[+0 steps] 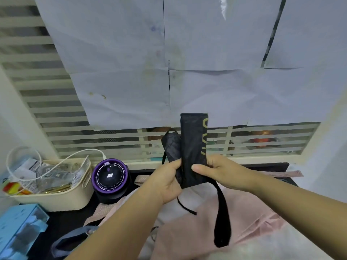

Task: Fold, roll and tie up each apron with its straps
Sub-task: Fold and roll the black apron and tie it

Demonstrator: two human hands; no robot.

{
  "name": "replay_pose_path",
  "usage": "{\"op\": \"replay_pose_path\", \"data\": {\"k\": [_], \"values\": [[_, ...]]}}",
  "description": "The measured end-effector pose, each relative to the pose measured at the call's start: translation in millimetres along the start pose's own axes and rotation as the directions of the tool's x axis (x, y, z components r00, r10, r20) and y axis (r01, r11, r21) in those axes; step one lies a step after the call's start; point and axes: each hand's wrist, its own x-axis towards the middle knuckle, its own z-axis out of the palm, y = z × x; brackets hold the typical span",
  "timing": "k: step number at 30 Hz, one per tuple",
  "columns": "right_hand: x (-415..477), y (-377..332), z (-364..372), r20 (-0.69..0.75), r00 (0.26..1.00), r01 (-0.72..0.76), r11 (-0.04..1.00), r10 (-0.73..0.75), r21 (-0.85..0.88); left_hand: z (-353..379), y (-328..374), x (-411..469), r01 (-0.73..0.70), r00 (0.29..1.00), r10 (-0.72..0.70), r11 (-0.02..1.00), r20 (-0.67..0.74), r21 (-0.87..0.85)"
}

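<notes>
From the head camera: your left hand (165, 178) and right hand (220, 169) both grip the folded black apron (191, 145), fingers (199, 168) curled round its lower end. The rest stands upright above them. Its wide strap (222, 222) dangles below, over the pink apron (247, 218) on the desk (62, 220). If you slacken either grip, the folds will probably spring open, and the loose strap could snag.

Nothing can be read in full. Up the right edge of the black folded fabric apron (191, 147) run gold letters (204, 139), cut off by the fold. Print on the crinkled clear packets (32, 167) far left of the apron is too blurred to read.
</notes>
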Motion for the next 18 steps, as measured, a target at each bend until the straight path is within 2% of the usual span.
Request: {"op": "replay_pose_path", "data": {"k": [5,10,18], "values": [[-1.4,1.6,5.7,-0.046,0.998,0.033,0.999,-0.033,-0.003,-0.9,2.5,2.1,-0.077,0.997,0.074,0.993,0.031,0.093],[-6.3,-8.5,13.2,-0.067,0.994,0.067,0.98,-0.081,-0.187,-5.7,8.8,10.0,-0.092,0.994,0.101,0.98,-0.045,0.177],[-0.5,5.0,12.8,0.016,1.0,-0.012,0.891,0.022,-0.453,-1.0,22.6,9.0,-0.188,0.969,0.227,0.935,-0.099,0.301]]}}
